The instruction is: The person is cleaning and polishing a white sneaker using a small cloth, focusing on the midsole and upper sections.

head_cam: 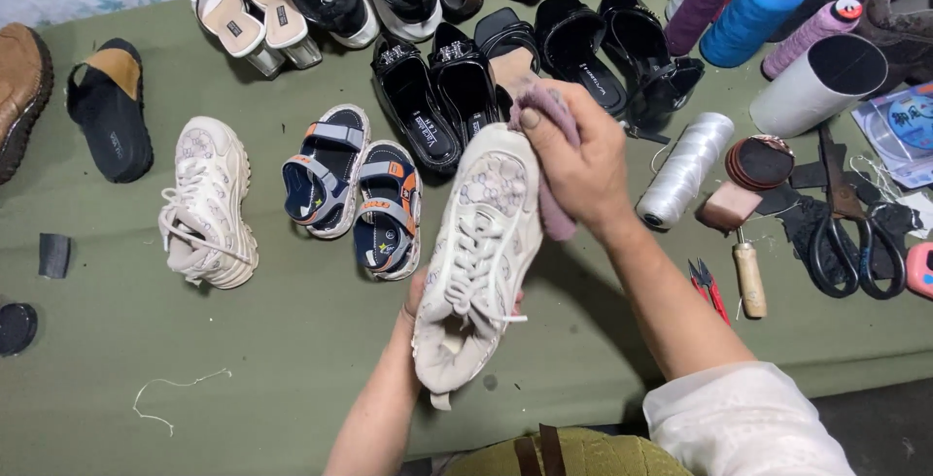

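Observation:
A cream-white lace-up sneaker [478, 253] is held above the green cloth, toe pointing away from me. My left hand [416, 303] grips it from underneath at the heel end, mostly hidden by the shoe. My right hand [573, 157] presses a small pinkish-mauve cloth [556, 146] against the right side of the toe. The matching sneaker [207, 202] lies on its own to the left on the cloth.
A pair of small blue-and-orange sandals [355, 189] sits beside the held shoe. Black dress shoes [437, 97], heels and slippers line the far edge. At right lie thread spools [753, 15], a white thread cone [685, 167], scissors [855, 243], an awl [748, 277] and red snips [709, 287].

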